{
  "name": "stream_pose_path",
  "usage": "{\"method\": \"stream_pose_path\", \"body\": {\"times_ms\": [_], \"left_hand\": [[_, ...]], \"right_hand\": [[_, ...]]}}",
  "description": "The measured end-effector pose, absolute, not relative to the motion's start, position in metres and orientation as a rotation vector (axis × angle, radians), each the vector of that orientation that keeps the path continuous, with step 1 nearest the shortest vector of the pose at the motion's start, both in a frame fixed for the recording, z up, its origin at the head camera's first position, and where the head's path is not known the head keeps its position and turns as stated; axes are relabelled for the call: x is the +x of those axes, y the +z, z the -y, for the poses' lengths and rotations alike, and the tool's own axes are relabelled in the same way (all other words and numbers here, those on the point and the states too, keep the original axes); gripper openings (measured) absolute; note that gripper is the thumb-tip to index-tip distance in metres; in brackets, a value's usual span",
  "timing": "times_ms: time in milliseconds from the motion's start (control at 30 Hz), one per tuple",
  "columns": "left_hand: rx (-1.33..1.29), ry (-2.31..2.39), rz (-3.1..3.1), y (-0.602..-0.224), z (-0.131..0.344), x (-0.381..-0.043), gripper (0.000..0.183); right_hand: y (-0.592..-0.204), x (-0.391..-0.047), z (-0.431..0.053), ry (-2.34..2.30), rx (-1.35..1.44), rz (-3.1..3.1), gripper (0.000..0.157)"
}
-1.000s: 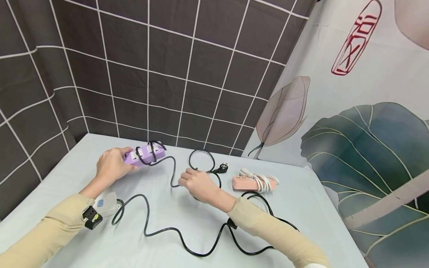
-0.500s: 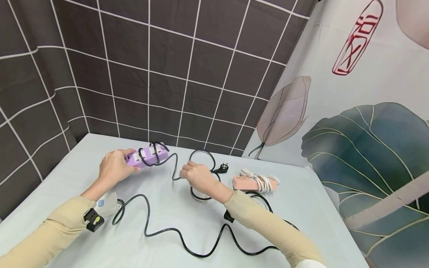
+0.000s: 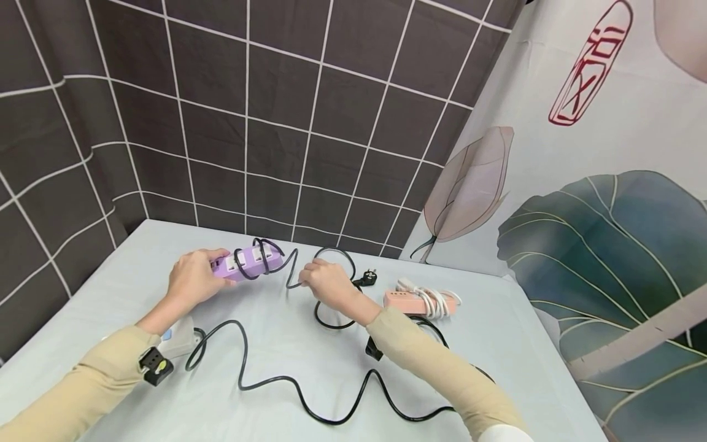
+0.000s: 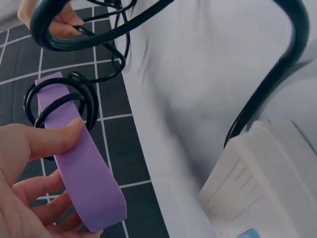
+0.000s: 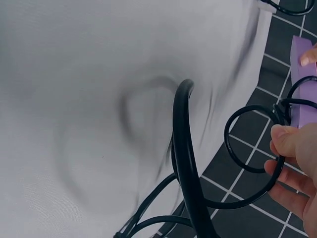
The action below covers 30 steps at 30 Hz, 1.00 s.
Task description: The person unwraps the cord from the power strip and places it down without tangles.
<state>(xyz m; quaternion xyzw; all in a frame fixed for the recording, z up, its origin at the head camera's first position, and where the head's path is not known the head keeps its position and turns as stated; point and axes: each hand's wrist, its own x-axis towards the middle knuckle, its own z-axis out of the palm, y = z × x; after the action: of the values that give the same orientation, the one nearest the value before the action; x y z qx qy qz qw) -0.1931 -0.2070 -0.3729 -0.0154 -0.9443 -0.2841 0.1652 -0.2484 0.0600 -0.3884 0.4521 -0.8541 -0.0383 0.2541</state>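
Note:
A purple power strip with white sockets is held by its near end in my left hand. In the left wrist view the thumb lies on one face of the purple strip and the fingers curl under it. Black cord loops go round its far half. To the right, my right hand pinches the strip's black cord between thumb and fingers. Past that hand the cord curls on the table and ends in a black plug.
A pink power strip wrapped in white cord lies at right. Near my left forearm sits a white box with a blue button; its long black cable snakes across the table front. A dark tiled backdrop rises behind.
My left hand and the purple power strip have shifted slightly right. My right hand has risen a little away from me with the cord, and the cord between the hands has drawn into a tighter bend.

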Motion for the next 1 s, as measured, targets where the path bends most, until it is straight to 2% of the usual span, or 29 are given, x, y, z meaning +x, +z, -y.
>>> {"method": "stream_pose_path", "body": {"times_ms": [700, 1000], "left_hand": [[-0.145, -0.825, 2.740, -0.375, 0.195, -0.190, 0.063], [-0.163, -0.814, 2.746, -0.375, 0.191, -0.191, 0.064]], "right_hand": [[-0.388, -0.262, -0.056, 0.045, 1.047, 2.381, 0.003], [-0.387, -0.263, -0.059, 0.092, 0.995, 2.397, 0.005]]}}
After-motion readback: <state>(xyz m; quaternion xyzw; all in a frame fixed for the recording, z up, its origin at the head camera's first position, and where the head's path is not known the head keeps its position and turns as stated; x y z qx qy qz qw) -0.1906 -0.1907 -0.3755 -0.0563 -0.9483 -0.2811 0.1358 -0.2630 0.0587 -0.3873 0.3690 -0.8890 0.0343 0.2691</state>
